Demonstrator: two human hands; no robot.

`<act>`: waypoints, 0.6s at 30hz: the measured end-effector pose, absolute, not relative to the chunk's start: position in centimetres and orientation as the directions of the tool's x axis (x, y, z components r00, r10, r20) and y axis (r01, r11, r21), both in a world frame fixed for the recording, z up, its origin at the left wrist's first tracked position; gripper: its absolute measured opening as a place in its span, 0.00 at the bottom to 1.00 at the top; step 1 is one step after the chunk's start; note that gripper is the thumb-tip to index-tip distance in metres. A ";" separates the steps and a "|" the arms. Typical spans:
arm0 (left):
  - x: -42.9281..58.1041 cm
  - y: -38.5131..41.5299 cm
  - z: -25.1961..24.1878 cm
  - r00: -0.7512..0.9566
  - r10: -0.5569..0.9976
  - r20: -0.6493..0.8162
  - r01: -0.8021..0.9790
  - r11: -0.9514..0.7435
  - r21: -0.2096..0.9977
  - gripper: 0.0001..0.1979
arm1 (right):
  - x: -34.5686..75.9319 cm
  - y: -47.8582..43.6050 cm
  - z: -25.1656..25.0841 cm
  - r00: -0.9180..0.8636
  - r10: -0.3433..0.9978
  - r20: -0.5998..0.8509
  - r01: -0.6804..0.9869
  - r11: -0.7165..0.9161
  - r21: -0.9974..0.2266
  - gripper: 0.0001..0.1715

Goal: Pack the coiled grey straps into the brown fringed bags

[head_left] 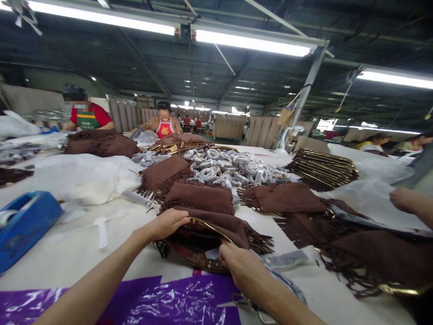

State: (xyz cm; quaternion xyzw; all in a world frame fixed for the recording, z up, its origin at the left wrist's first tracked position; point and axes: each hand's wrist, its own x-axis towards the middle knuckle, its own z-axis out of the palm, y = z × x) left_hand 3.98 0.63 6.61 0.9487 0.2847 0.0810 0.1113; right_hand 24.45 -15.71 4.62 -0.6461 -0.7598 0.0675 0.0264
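A brown fringed handbag lies on the table before me, its zipped mouth pulled wide so that the patterned lining shows. My left hand pinches the bag's rim at the left end of the zip. At the right end, my right hand has its fingers closed at the opening, thumb side up. Beside those fingers, inside the bag, sits a small white tag; whether my fingers touch it I cannot tell. A plastic-wrapped strap lies right of the bag.
A blue tape dispenser stands at left, purple plastic along the near edge. Behind the bag are more brown bags and wrapped strap coils. Another person's hand reaches in at right. Two co-workers stand across the table.
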 end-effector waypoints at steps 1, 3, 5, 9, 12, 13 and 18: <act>4.0 0.7 6.3 0.824 0.558 0.094 0.522 -0.813 0.257 0.18 | 24.6 -15.5 4.2 -0.138 0.989 -0.051 0.985 0.132 -0.108 0.13; 4.1 0.7 5.8 0.818 0.566 0.104 0.530 -0.812 0.244 0.17 | 24.9 -15.3 3.4 -0.145 0.987 -0.070 0.986 0.139 -0.092 0.14; 4.2 0.5 5.6 0.806 0.581 0.117 0.549 -0.806 0.220 0.15 | 25.4 -15.2 2.6 -0.181 0.980 -0.084 0.979 0.171 -0.115 0.12; 4.3 -1.4 6.9 0.771 0.599 0.215 0.591 -0.799 0.108 0.09 | 26.2 -15.5 2.5 -0.194 0.981 -0.033 0.954 0.180 -0.240 0.08; 4.9 -4.4 7.8 0.809 0.509 0.295 0.537 -0.844 -0.016 0.07 | 26.2 -15.7 3.6 -0.181 0.983 0.040 0.909 0.182 -0.374 0.07; 5.2 -5.6 7.7 0.846 0.461 0.267 0.481 -0.876 -0.014 0.07 | 26.2 -15.8 4.0 -0.172 0.983 0.056 0.894 0.180 -0.411 0.07; 7.7 -8.4 4.5 0.941 0.327 0.086 0.310 -0.936 0.169 0.13 | 26.4 -15.9 5.3 -0.151 0.985 0.088 0.813 0.175 -0.556 0.07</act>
